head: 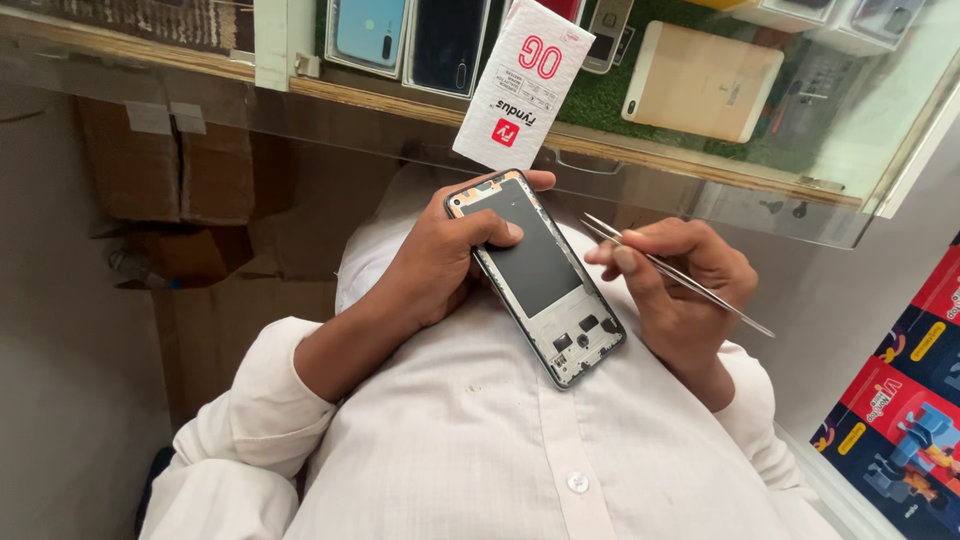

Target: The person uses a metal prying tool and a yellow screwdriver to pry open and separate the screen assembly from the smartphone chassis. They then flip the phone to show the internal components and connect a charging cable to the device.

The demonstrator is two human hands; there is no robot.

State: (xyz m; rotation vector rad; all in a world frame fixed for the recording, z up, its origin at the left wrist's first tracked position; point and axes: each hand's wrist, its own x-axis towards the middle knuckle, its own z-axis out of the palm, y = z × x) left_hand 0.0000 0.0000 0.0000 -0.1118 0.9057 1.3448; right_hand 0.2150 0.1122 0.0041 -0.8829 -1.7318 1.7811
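Observation:
My left hand (435, 270) grips an opened phone (545, 285) with its back cover off. The thumb lies across its dark grey inner plate, and small parts show at its lower end. My right hand (685, 295) pinches thin metal tweezers (745, 318) just right of the phone. The tweezer tips point toward the phone's upper right edge without touching it. Both hands are held above my white buttoned shirt (470, 440). A white slim box (515, 85) with red markings stands tilted just above the phone's top end. I cannot tell what supports it.
A glass display counter (700, 185) runs across the top. Inside it, several phones (370, 30) and a gold tablet (700, 80) lie on green turf. Cardboard boxes (165, 170) sit at the left. A colourful poster (910, 400) is at the lower right.

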